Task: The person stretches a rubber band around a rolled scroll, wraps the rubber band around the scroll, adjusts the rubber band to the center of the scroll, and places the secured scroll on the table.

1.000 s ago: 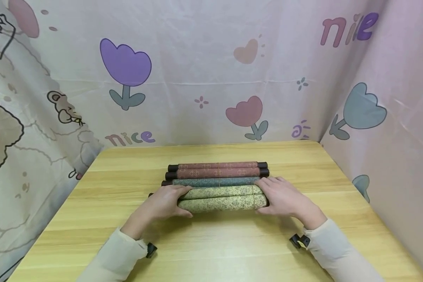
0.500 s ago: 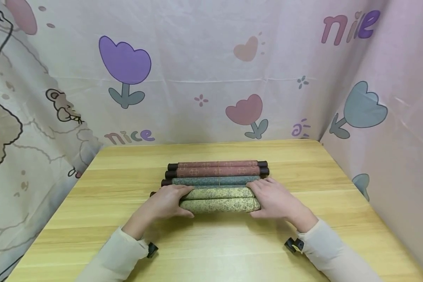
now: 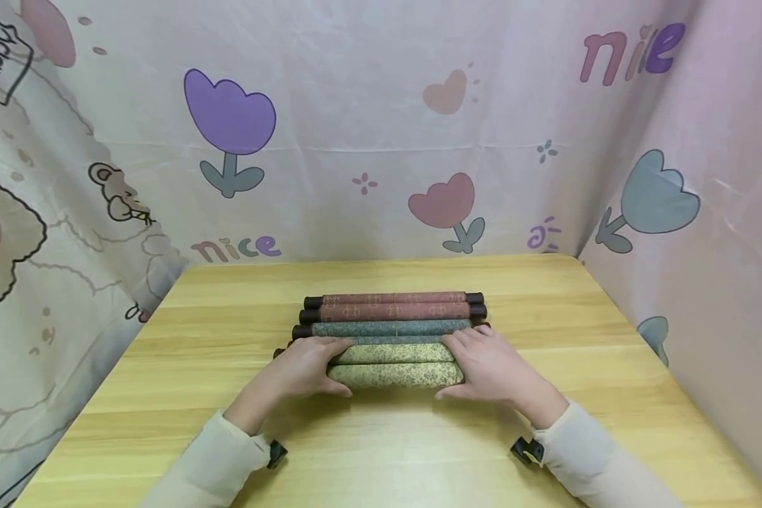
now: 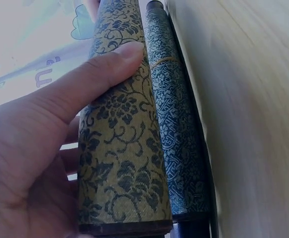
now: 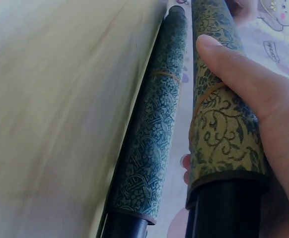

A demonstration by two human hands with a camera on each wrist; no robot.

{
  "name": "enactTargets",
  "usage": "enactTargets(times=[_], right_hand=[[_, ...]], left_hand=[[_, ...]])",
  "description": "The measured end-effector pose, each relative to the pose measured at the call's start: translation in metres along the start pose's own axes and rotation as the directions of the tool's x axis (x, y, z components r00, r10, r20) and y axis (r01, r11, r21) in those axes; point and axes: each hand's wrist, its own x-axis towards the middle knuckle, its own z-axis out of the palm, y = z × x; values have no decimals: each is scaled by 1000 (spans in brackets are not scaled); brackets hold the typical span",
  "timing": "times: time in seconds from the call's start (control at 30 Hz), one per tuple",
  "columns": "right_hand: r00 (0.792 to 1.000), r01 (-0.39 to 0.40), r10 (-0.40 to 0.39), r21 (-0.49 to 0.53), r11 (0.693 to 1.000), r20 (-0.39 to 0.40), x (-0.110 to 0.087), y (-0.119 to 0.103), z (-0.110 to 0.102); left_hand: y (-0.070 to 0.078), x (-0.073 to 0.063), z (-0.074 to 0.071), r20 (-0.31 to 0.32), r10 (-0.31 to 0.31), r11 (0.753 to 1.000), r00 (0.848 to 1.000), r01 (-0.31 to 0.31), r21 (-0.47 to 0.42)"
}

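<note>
Two yellow rolled scrolls with a dark floral pattern lie side by side nearest the person. My left hand grips their left end, and my right hand holds the right end, thumbs at the near side and fingers over the top. In the left wrist view, the thumb lies across the yellow brocade. The right wrist view shows a thin band round a yellow scroll and its black end knob. Just behind are blue-green scrolls, partly covered by the hands.
Red patterned scrolls with black ends lie parallel behind the blue-green ones. All rest on a light wooden table. A printed curtain stands along its back and sides.
My right hand has slid left along the yellow scrolls, covering their right end and band. The yellow scrolls sit slightly nearer the person, showing more of the blue-green ones. The left hand stays nearly in place.
</note>
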Motion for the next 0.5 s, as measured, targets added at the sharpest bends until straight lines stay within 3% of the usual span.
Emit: enactTargets(times=[0.13, 0.27, 0.37, 0.5], right_hand=[[995, -72, 66, 87, 994, 69, -2, 0, -3], [977, -163, 136, 166, 973, 164, -5, 5, -9], [972, -172, 143, 145, 974, 189, -7, 8, -10], [983, -127, 112, 92, 988, 146, -9, 10, -9]], left_hand=[[1, 0, 0, 0, -6, 1000, 1000, 6, 3], [2, 1, 0, 9, -17, 1000, 1000, 17, 3], [1, 0, 0, 11, -23, 1000, 1000, 22, 3], [0, 0, 1, 3, -28, 1000, 1000, 28, -3]])
